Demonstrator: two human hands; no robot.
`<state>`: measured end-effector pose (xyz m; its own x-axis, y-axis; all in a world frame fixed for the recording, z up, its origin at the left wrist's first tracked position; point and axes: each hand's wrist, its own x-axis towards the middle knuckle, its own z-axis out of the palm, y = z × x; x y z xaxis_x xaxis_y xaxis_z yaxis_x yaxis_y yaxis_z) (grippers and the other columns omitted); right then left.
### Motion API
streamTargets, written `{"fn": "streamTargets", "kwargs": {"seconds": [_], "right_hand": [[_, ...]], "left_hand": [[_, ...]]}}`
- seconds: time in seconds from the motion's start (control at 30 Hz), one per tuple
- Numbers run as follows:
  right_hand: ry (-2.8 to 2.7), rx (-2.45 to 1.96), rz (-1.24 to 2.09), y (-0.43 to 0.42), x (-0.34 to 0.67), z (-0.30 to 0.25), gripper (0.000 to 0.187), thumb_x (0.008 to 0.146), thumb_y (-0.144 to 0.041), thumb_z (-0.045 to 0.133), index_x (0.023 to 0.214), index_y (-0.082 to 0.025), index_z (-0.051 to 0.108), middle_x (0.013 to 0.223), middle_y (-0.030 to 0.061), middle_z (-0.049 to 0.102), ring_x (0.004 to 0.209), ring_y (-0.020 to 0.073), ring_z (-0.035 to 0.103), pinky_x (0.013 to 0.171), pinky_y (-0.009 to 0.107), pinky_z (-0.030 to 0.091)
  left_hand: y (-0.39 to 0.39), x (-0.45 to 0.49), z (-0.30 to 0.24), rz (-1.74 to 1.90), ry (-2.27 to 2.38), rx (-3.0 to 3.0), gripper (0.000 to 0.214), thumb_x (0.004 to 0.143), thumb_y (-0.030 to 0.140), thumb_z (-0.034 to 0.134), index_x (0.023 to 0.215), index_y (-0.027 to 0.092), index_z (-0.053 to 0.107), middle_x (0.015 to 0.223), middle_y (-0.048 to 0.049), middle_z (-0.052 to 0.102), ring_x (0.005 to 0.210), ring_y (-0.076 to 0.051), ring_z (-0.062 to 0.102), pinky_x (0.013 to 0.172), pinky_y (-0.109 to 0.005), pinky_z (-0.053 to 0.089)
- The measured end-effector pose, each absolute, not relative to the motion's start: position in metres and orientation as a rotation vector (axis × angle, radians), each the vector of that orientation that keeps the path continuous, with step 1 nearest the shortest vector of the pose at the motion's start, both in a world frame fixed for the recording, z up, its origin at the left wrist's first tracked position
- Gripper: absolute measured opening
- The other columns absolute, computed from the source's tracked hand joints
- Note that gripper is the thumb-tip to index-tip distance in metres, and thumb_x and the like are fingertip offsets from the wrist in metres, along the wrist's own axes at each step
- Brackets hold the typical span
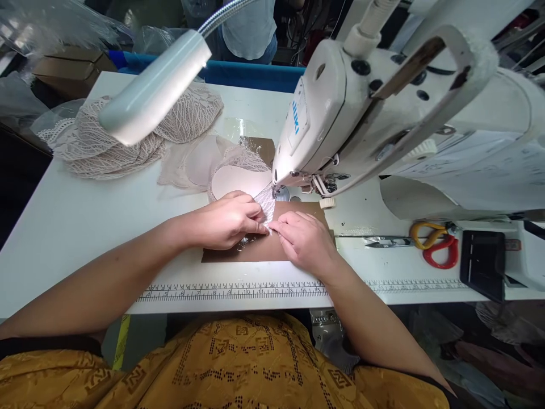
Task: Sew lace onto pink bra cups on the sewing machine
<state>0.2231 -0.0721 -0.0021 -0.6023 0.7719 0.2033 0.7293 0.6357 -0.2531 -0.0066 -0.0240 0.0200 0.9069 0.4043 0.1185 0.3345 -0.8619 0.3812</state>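
A pale lace bra cup point(238, 179) with a smooth inner pad lies at the needle of a white sewing machine point(323, 113). My left hand point(234, 221) is closed on the near lace edge, thumb and fingers pinched just in front of the needle. Fingertips of my right hand point(304, 238) pinch the tip of the same lace strip, right beside the left thumb. Both hands rest over a brown cardboard sheet point(272, 253) on the machine bed. The presser foot is partly hidden by the machine head.
Stacked lace cups point(114, 142) lie at the left under a lamp point(157, 85). Scissors with red and yellow handles point(438, 244) and a dark control panel point(483, 264) sit at the right. A ruler strip point(247, 291) runs along the front edge. Another person point(249, 28) stands behind the table.
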Motion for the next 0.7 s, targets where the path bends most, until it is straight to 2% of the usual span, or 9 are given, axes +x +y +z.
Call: {"fn": "streamTargets", "kwargs": {"seconds": [0.1,0.27,0.43,0.7], "right_hand": [[-2.578,-1.192,0.184,-0.073,0.223,-0.002,0.028,0.086,-0.009,0.049,0.102,-0.016,0.071,0.088,0.0069,0.068,0.078,0.0188,0.055,0.07,0.031,0.04],[-2.591,-1.192,0.166,-0.074,0.223,-0.003,0.026,0.087,-0.01,0.048,0.097,-0.016,0.071,0.088,0.007,0.067,0.077,0.0189,0.053,0.07,0.031,0.04],[-2.561,-1.167,0.141,-0.073,0.223,-0.003,0.025,0.089,-0.012,0.047,0.094,-0.017,0.07,0.087,0.0062,0.067,0.078,0.0188,0.052,0.071,0.031,0.039],[-2.556,-1.314,0.05,-0.069,0.223,-0.005,0.026,0.086,-0.008,0.05,0.096,-0.018,0.071,0.088,0.0045,0.067,0.074,0.0177,0.05,0.069,0.03,0.037]], "left_hand": [[-0.02,-0.003,0.018,0.381,0.619,2.701,0.031,0.098,0.025,0.044,0.116,0.017,0.068,0.118,-0.0115,0.065,0.097,-0.022,0.056,0.086,-0.034,0.044],[-0.014,0.004,0.005,0.326,0.804,2.905,0.034,0.097,0.023,0.043,0.124,0.013,0.062,0.132,-0.0122,0.06,0.094,-0.023,0.056,0.083,-0.036,0.044],[-0.012,0.005,0.003,0.286,0.763,2.989,0.037,0.096,0.022,0.046,0.129,0.012,0.058,0.135,-0.0129,0.058,0.093,-0.024,0.056,0.082,-0.036,0.043],[-0.011,0.007,0.006,0.288,0.808,2.958,0.037,0.099,0.028,0.042,0.128,0.013,0.059,0.135,-0.0141,0.058,0.096,-0.024,0.056,0.082,-0.038,0.043]]}}
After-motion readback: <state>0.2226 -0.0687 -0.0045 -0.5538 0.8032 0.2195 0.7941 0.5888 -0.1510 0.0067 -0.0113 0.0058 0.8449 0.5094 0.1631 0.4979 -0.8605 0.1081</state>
